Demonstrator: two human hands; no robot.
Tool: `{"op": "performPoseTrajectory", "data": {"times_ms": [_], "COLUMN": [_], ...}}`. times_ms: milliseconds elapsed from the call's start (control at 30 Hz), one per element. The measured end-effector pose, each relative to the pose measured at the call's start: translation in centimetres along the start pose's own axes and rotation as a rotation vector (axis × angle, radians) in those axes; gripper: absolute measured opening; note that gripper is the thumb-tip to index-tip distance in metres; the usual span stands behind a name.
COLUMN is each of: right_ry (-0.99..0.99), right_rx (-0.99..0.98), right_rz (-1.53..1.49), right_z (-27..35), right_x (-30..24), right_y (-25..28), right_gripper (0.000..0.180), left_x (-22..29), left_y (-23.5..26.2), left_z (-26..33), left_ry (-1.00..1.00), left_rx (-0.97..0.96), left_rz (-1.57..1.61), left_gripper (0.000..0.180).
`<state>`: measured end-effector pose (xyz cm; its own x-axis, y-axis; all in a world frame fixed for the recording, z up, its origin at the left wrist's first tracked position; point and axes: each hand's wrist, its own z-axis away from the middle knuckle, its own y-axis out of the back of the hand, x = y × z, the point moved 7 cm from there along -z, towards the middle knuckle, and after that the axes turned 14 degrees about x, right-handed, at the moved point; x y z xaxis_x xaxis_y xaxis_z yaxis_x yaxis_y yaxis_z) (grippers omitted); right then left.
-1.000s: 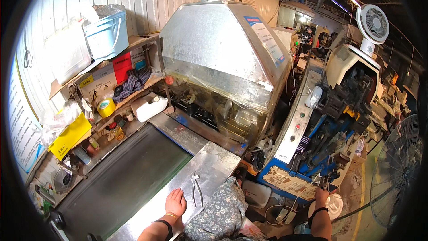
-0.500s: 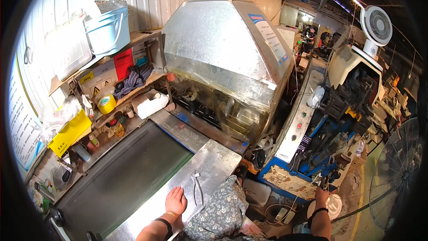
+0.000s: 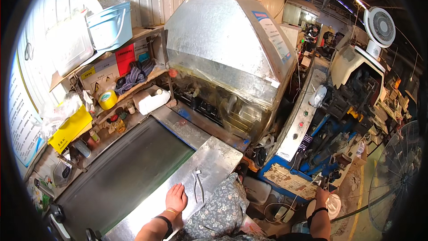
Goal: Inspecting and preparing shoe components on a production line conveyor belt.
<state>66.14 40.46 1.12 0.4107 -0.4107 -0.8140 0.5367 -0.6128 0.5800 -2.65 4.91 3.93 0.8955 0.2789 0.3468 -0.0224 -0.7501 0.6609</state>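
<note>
The pliers (image 3: 197,178) lie on the metal table (image 3: 225,154), low in the middle of the frame, and have not moved against it. Just left of them, the left hand (image 3: 177,198) rests flat as before, fingers straight and held together, pinching nothing. The right hand (image 3: 322,194), at lower right, stays by the near end of the blue machine (image 3: 285,180); I cannot tell what its fingers grip. Only the view has shifted slightly, so the work looks unchanged. Farther out, the dark belt (image 3: 129,176) fills the lower left.
</note>
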Motion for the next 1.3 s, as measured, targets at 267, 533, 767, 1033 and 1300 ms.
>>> {"op": "performPoseTrajectory", "data": {"times_ms": [267, 533, 767, 1033, 1300], "right_ry": [-0.095, 0.022, -0.048, -0.081, -0.061], "right_rx": [-0.056, 0.002, -0.033, -0.061, -0.032], "right_rz": [-0.078, -0.014, -0.029, -0.106, -0.057], "right_z": [0.7, -1.4, 0.1, 1.0, 1.0], "right_x": [-0.4, 1.4, 0.0, -0.7, -0.8], "right_y": [0.1, -1.1, -0.1, 0.2, 0.4], "right_gripper": [0.018, 0.018, 0.018, 0.016, 0.017], "left_x": [-0.2, -0.2, -0.3, -0.3, -0.3], "left_y": [-0.2, -0.2, -0.2, -0.2, -0.2], "left_z": [0.0, 0.1, 0.1, 0.1, 0.1], "left_ry": [-0.002, 0.013, 0.017, 0.018, 0.023], "left_rx": [-0.002, -0.011, -0.015, -0.010, -0.014], "left_rz": [0.000, 0.004, 0.000, -0.003, -0.009], "left_gripper": [0.030, 0.032, 0.032, 0.030, 0.031]}}
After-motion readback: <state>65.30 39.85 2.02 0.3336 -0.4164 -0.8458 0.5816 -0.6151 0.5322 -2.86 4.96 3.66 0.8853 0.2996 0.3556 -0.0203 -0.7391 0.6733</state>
